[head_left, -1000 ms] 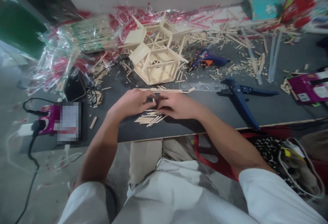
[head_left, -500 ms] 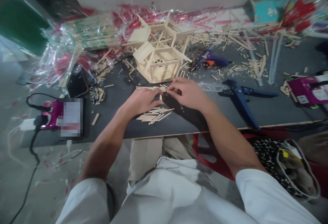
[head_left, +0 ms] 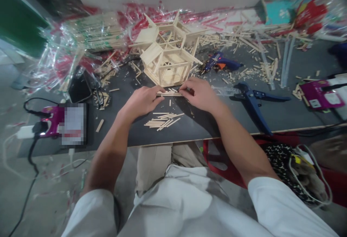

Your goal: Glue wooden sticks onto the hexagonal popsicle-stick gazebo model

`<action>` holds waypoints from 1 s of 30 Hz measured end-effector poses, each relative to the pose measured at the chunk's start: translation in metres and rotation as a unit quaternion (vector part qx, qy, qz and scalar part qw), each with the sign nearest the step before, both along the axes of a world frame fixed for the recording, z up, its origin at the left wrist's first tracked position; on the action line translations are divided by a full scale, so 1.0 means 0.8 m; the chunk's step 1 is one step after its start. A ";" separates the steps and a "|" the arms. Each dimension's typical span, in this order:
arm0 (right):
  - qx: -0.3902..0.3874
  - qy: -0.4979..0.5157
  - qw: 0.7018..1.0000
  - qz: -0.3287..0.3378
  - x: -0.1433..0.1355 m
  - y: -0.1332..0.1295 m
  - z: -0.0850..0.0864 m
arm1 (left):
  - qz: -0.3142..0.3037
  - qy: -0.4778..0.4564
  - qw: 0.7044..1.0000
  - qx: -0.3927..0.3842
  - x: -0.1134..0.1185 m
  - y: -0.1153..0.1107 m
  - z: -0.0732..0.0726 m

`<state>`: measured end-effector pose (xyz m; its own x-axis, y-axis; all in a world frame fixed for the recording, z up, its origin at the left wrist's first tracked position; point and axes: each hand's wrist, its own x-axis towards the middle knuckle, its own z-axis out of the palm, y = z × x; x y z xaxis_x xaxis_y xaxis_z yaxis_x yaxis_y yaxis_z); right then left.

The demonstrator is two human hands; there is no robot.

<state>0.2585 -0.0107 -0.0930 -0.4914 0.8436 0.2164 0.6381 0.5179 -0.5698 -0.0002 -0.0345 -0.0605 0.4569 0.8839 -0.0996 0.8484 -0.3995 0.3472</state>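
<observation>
In front of me a few thin wooden sticks (head_left: pixel 172 94) lie crosswise between my hands. My left hand (head_left: pixel 142 101) is closed at their left end, thumb and fingers around it. At the right end, the fingertips of my right hand (head_left: pixel 200 93) pinch the sticks. Just beyond stands a wooden stick model (head_left: pixel 169 61) with six-sided frames and small roof-like panels. A short stick piece (head_left: pixel 170 102) lies below the hands, and a loose pile of cut sticks (head_left: pixel 162 121) lies nearer the table edge.
Blue cutters (head_left: pixel 253 101) lie to the right, with a blue glue gun (head_left: pixel 221 62) behind them. A purple power strip (head_left: pixel 321 94) is far right; a phone (head_left: pixel 72 125) is on the left. Plastic wrapping (head_left: pixel 62 52) and stick scraps (head_left: pixel 227 40) cover the back of the table (head_left: pixel 200 130).
My left hand has moved left, away from the short upright piece, to the left end of the sticks. My right hand has shifted slightly, still pinching the other end.
</observation>
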 end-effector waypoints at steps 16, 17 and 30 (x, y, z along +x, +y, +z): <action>0.007 0.012 0.998 -0.054 -0.001 0.004 -0.011 | -0.042 0.037 0.998 0.020 0.008 -0.002 -0.003; 0.005 0.011 0.998 -0.055 -0.002 0.004 -0.011 | -0.044 0.037 0.998 0.020 0.008 -0.002 -0.003; -0.046 0.010 0.998 0.030 -0.003 -0.003 -0.002 | 0.247 0.182 0.951 0.046 -0.055 -0.007 0.049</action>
